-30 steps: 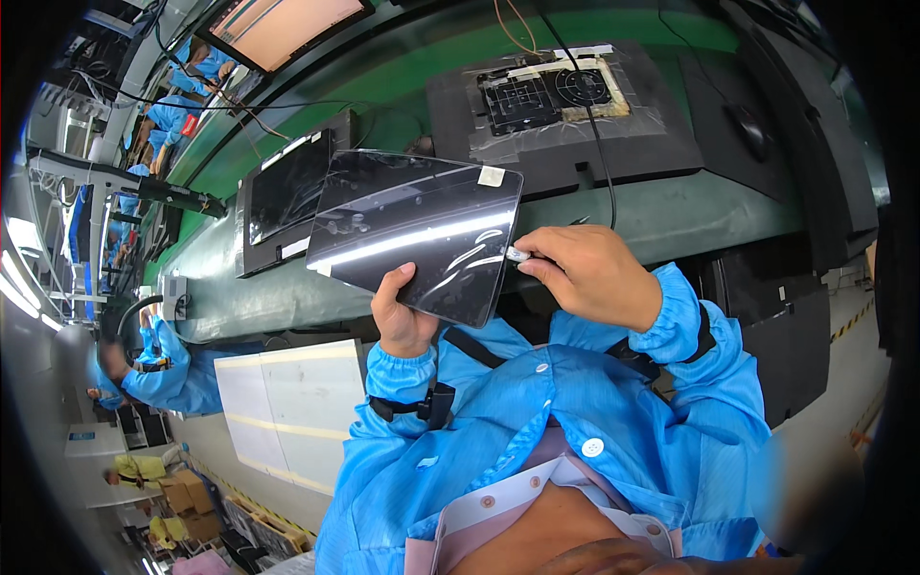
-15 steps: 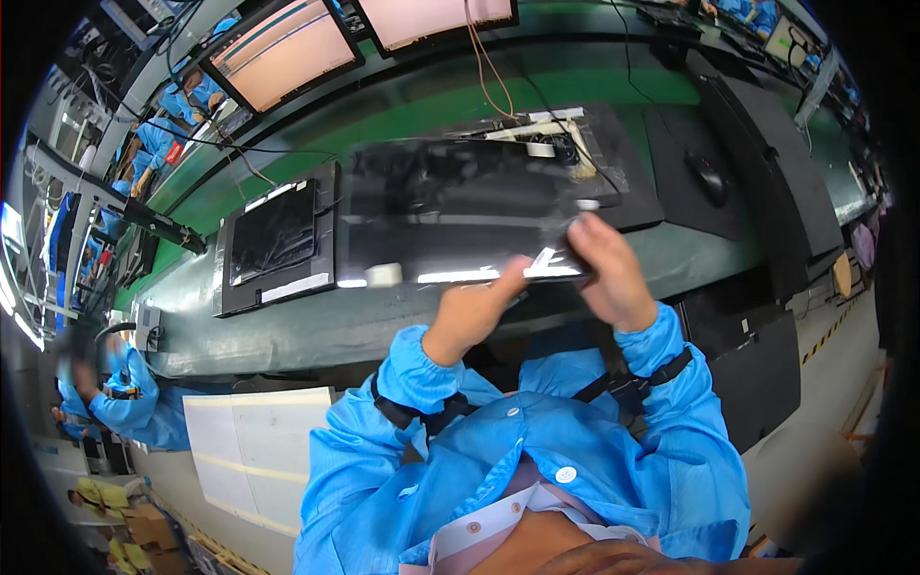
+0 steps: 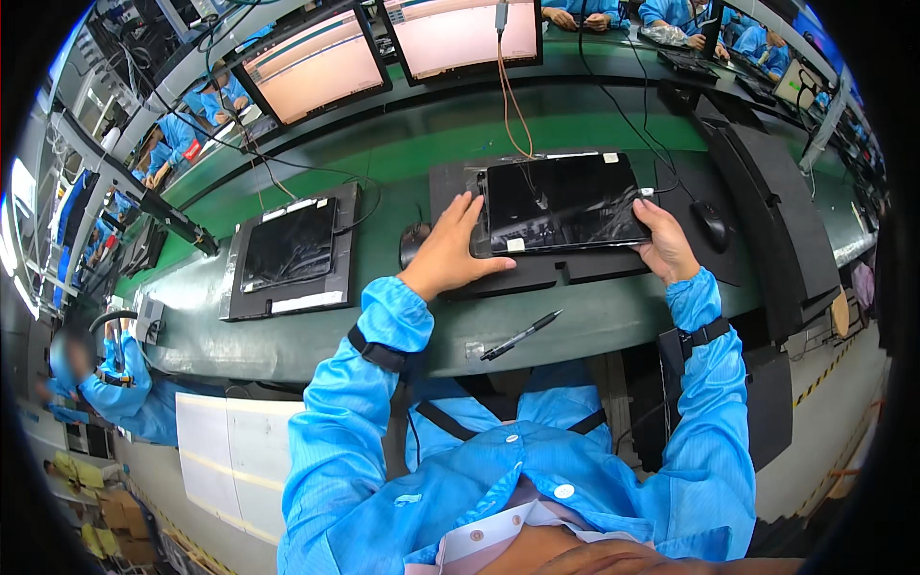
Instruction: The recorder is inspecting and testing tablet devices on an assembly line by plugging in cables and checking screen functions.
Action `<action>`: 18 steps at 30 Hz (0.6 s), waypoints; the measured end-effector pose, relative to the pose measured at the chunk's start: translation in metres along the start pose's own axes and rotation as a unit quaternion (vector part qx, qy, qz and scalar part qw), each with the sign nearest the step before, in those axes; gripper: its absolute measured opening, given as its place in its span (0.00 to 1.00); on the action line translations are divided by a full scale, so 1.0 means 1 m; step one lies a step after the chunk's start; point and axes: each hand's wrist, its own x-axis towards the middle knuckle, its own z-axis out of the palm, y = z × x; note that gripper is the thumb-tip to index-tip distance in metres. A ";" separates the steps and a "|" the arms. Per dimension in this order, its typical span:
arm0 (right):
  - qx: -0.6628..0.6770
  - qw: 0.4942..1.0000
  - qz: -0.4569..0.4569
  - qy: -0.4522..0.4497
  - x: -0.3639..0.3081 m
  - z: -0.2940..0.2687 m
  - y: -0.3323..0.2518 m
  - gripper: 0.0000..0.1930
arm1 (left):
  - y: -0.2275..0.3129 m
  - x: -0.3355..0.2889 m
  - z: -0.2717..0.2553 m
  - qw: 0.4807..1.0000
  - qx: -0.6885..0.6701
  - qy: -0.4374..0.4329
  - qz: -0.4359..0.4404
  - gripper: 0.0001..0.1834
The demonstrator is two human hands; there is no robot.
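From where I stand, the left hand (image 3: 450,251) is spread open at the near-left corner of the tablet (image 3: 565,203); whether it touches, I can't tell. The right hand (image 3: 666,240) grips the tablet's right end, thumb on top, by a white plug (image 3: 647,192). The tablet sits over a black board (image 3: 527,279) on the dark green bench (image 3: 220,335). Two pale stickers show on its glossy face — one at one o'clock, one at seven — with no writing I can make out.

From the tablet, a pen (image 3: 522,335) lies towards half past six and a black mouse (image 3: 709,225) just past three. A second tablet (image 3: 289,244) sits at nine. Two lit monitors (image 3: 311,67) stand at ten and eleven, their lines too small to read. Copper-coloured wires (image 3: 513,105) hang down from the eleven o'clock screen — a black cord (image 3: 661,158) curves in near one. People in blue work at twelve; another sits at eight. Yellow-and-black tape (image 3: 826,372) marks the floor at four.
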 end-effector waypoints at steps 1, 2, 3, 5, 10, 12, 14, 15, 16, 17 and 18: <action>0.004 1.000 0.012 -0.014 0.004 0.003 0.003 0.14 | -0.006 0.001 0.005 1.000 0.003 0.001 0.003 0.60; 0.005 1.000 0.022 -0.008 0.007 0.005 0.007 0.14 | -0.005 0.002 0.007 1.000 -0.003 -0.008 -0.009 0.60; 0.006 1.000 0.019 -0.004 0.009 0.006 0.006 0.14 | -0.006 0.003 0.010 1.000 -0.009 -0.016 -0.021 0.60; -0.026 0.998 0.058 -0.023 0.014 0.008 0.002 0.15 | -0.007 0.004 0.014 1.000 0.020 -0.003 -0.015 0.58; -0.672 0.713 -0.107 0.168 -0.003 0.032 -0.030 0.27 | 0.001 0.005 0.021 0.994 0.101 0.044 0.022 0.50; -0.672 0.726 -0.117 0.086 -0.011 0.029 -0.030 0.27 | -0.003 0.004 0.022 0.992 0.110 0.062 0.029 0.47; -0.676 0.711 -0.191 -0.023 -0.019 0.016 -0.028 0.28 | -0.003 0.007 0.023 0.992 0.098 0.067 0.037 0.46; -0.681 0.709 -0.185 -0.008 -0.022 0.007 -0.024 0.28 | -0.001 0.011 0.027 0.993 0.086 0.069 0.044 0.46; -0.694 0.684 -0.224 -0.021 -0.022 0.001 -0.021 0.27 | -0.002 0.011 0.029 0.993 0.075 0.077 0.049 0.45; -0.707 0.656 -0.262 -0.033 -0.023 -0.005 -0.018 0.26 | -0.002 0.010 0.029 0.992 0.071 0.090 0.054 0.44; -0.697 0.662 -0.272 -0.041 -0.019 -0.006 -0.014 0.25 | -0.006 0.006 0.029 0.993 0.064 0.093 0.046 0.43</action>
